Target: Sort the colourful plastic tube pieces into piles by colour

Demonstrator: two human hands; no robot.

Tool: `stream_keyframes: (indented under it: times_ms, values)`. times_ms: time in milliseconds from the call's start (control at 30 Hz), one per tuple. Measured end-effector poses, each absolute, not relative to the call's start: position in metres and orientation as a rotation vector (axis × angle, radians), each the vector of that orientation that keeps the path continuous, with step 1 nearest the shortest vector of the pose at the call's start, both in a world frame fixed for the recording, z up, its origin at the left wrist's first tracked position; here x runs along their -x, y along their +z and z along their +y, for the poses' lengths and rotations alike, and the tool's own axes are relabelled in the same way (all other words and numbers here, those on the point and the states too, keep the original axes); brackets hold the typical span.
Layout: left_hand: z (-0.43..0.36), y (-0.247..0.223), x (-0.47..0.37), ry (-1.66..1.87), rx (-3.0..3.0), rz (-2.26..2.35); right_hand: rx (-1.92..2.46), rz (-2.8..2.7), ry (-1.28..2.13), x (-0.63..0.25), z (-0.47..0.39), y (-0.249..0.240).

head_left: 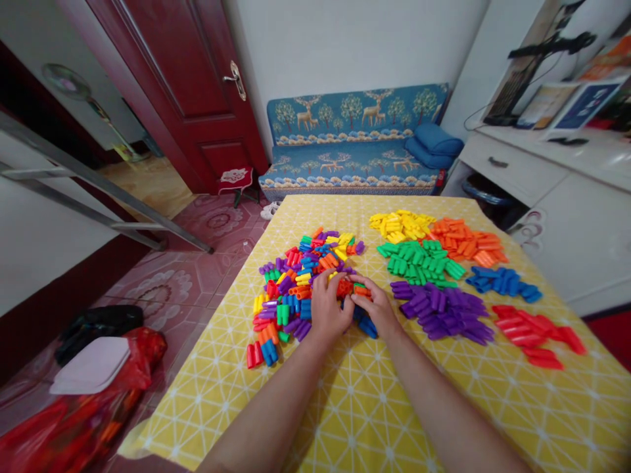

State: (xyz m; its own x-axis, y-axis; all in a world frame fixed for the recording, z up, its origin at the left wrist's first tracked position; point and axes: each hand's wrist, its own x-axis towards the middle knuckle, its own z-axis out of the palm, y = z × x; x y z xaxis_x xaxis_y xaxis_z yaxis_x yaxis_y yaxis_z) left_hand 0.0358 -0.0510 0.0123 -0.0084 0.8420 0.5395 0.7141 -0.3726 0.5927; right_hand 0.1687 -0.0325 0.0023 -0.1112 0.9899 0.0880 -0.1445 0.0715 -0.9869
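A mixed pile of plastic building pieces shaped like joined tubes (296, 276) lies on the left half of the table. My left hand (329, 307) is at the pile's right edge, its fingers curled down over the pieces, and what it grips is hidden. Close beside it, my right hand (378, 307) has thumb and forefinger around an orange tube piece (362, 291). Red pieces (345, 288) show between the hands. Blue pieces (365, 325) lie under the right hand.
Single-colour heaps lie to the right: yellow (401, 225), orange (466, 241), green (419, 261), blue (503, 282), purple (441, 310) and red (537, 332). A yellow patterned cloth (236, 407) covers the table. Beyond are a blue sofa (340, 154) and a white cabinet (557, 171).
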Motion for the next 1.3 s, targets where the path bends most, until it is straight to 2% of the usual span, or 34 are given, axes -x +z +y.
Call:
stream_keyframes:
  times_ms: [233,567,867,1300]
  values:
    - [-0.047,0.008,-0.031,1.297,-2.052,1.642,1.039,-1.399,1.119,-0.168,-0.034,0.001]
    - [-0.04,0.001,-0.029,1.547,-1.743,1.595,1.056,-1.585,0.819,-0.169,-0.031,-0.01]
    - [-0.042,0.002,-0.027,1.578,-1.879,1.357,1.107,-2.034,0.32,-0.163,-0.034,-0.01]
    - [-0.047,0.009,-0.028,1.71,-1.768,1.316,1.281,-2.052,0.23,-0.163,-0.042,0.005]
